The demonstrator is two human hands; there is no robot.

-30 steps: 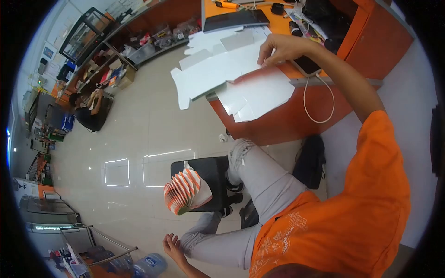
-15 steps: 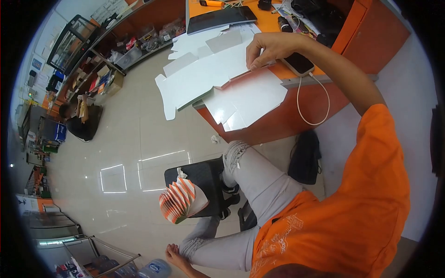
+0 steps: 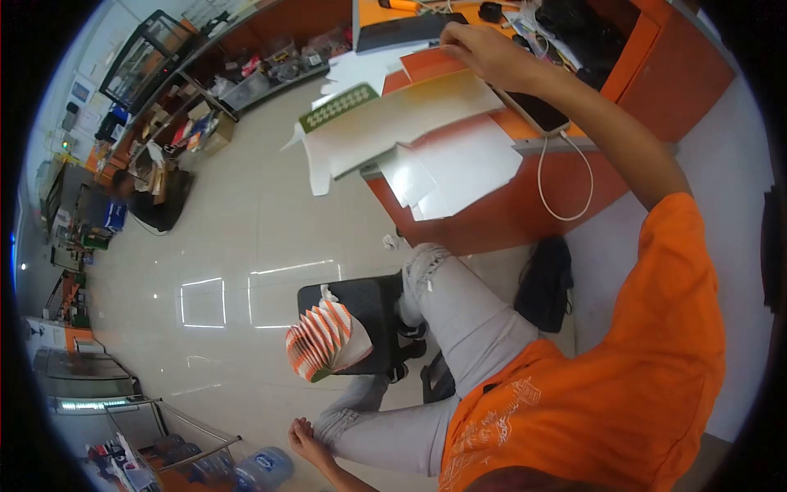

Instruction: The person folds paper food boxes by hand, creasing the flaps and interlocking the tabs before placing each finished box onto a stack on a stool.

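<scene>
My right hand (image 3: 488, 53) pinches the upper edge of an unfolded cardboard box (image 3: 410, 111) on the orange desk. The box's raised part is tilted and slightly blurred, showing white panels, an orange flap and a green patterned flap. Below it, a white sheet of card (image 3: 463, 168) hangs over the desk's front edge. A phone (image 3: 537, 113) with a white cable lies beside my right forearm. My left hand (image 3: 305, 437) rests beside my knee with its fingers loosely apart, holding nothing. A pleated orange-and-white paper piece (image 3: 324, 340) sits on the black stool (image 3: 381, 328).
A dark tablet-like panel (image 3: 410, 31) lies at the back of the desk (image 3: 586, 127). A dark bag (image 3: 545, 275) rests on the floor by the wall. Another person (image 3: 156, 197) sits low near the shelves. A water bottle (image 3: 264, 469) stands near my left hand.
My right hand has moved up and away from the desk's front edge, lifting the box card. Its orange and green flaps now show. My left hand stays by my knee.
</scene>
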